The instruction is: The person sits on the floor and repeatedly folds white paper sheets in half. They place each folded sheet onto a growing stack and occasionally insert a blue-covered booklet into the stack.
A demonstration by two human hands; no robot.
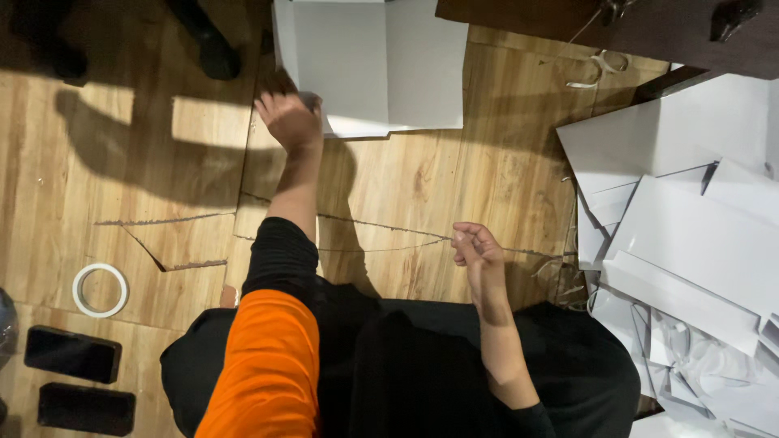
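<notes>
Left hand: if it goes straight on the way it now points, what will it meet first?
The left hand already touches the white sheet at its corner, so it probably meets that first.

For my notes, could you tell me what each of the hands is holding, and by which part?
The left hand grips the white folded card sheet at its lower left corner. The right hand pinches something too thin to identify.

Two dark phone screens [73,354] bottom left; flat white cartons [690,235] right.

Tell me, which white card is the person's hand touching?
The folded sheet lying alone on the floor ahead; the left hand rests on its near corner. The other white cards sit in a heap at the right, untouched.
</notes>
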